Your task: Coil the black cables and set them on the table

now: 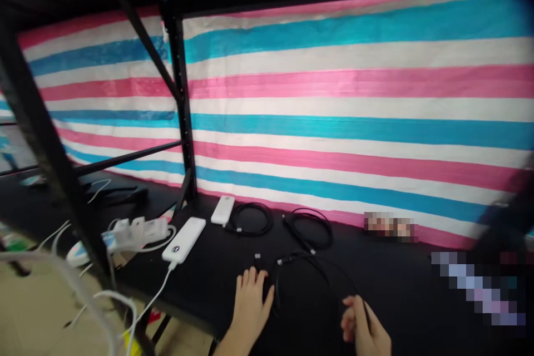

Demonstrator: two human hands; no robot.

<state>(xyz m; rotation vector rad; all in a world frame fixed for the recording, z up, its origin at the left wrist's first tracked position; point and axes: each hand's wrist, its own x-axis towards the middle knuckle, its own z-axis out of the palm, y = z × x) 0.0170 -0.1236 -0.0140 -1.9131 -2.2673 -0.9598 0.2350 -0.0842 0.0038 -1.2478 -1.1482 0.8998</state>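
My left hand [251, 301] rests palm down on the black shelf [200, 278], fingers stretched and thumb apart. Just ahead of its fingertips lies a dark plug with a light metal tip [257, 259]; whether the fingers press on its cord I cannot tell. My right hand [366, 327] is closed on a black cable [348, 277] that runs back in a loose loop between the hands. A plug end [280, 261] of black cable lies between and beyond the hands. Farther back are two coiled black cables, one at the left [270, 225] and one at the right [329, 233].
A white power bank [186, 239] with a white cable lies left; a second white power bank [223, 209] is behind it. White chargers fill a power strip [110, 242] by a black metal post [183, 122]. Striped sheeting [354, 128] hangs behind. Blurred items lie right.
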